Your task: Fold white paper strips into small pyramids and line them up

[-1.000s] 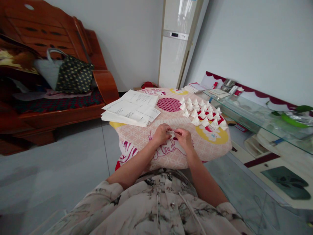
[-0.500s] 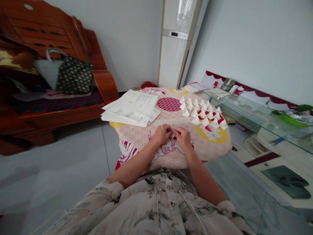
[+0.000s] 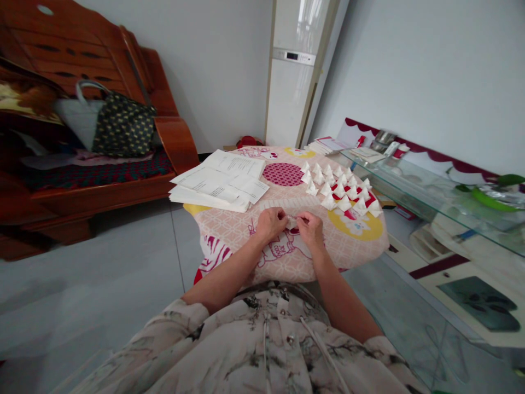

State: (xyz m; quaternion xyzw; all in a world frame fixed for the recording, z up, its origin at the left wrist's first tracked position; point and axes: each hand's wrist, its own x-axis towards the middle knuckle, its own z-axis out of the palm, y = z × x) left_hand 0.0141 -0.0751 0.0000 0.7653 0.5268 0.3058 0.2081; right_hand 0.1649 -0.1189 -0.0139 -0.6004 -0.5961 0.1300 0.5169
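A small piece of white paper (image 3: 291, 221) is pinched between my two hands above the near part of the cloth-covered table (image 3: 229, 230). My left hand (image 3: 270, 224) grips its left side with fingers closed, and my right hand (image 3: 310, 229) holds the right side between thumb and fingers. Its exact folded shape is too small to make out. Just beyond my hands lies a row of pale paper strips (image 3: 293, 203). Several white folded paper shapes (image 3: 344, 203) with pointed tops stand in rows at the right. Printed paper sheets (image 3: 217, 180) lie stacked at the left.
A glass-topped cabinet (image 3: 435, 191) runs along the right wall, with metal containers (image 3: 383, 141) and a green tray (image 3: 494, 201) on it. A wooden bench (image 3: 102, 191) carrying bags (image 3: 125, 126) stands at the left. Behind the table rises a white air conditioner (image 3: 291, 93).
My hands have moved slightly apart, and more of the white paper shows between them. The sheets and the standing folded shapes have stayed in place.
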